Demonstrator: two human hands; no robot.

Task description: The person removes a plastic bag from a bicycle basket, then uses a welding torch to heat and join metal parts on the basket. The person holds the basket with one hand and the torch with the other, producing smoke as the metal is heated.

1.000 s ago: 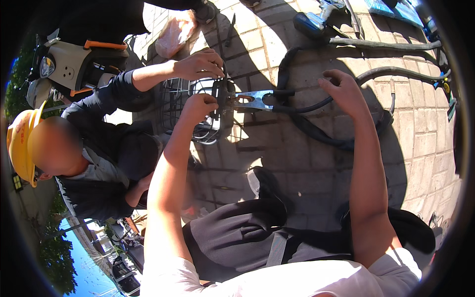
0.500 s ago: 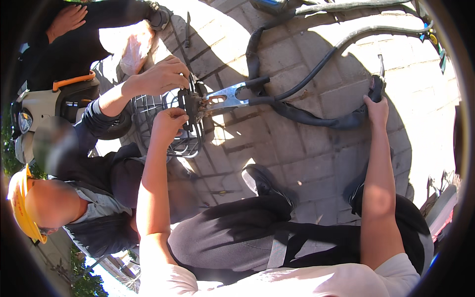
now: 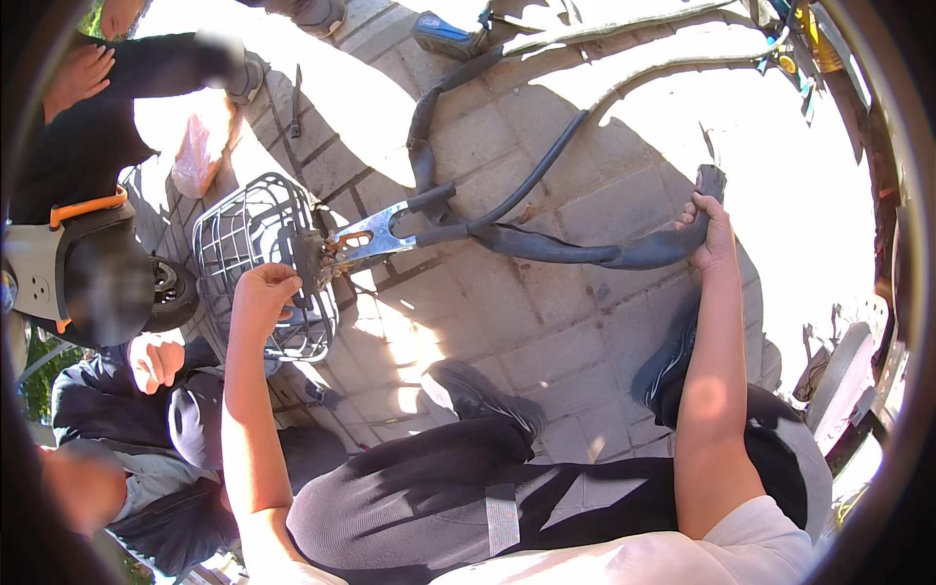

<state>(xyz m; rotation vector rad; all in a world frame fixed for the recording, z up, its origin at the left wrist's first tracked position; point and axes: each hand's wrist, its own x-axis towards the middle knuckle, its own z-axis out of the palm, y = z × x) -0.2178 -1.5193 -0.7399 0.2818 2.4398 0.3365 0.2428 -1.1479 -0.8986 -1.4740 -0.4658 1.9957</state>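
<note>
My left hand (image 3: 265,297) pinches the dark, block-like end of a metal clamp tool (image 3: 361,241). The tool has a shiny slotted plate and two black-sleeved handles; its far end lies over a wire basket (image 3: 239,229). My right hand (image 3: 710,232) is closed around the end of a long black rubber tube (image 3: 561,246), held up off the paving. A thin pale strip sticks up from that end, beyond my fist. The tube runs left past the tool's handles and bends away to the upper right. My left fingertips are partly hidden against the dark block.
A thin hose (image 3: 556,146) runs from the tool to the upper right. A blue and black object (image 3: 444,37) lies at the top. Left are a scooter (image 3: 83,263), a pink plastic bag (image 3: 200,151) and two other people. A dark strip-shaped tool (image 3: 295,102) lies on the paving.
The other person's hands have left the tool and drawn back to the lower left. My right hand has turned and now wraps the tube end. The whole view has shifted.
</note>
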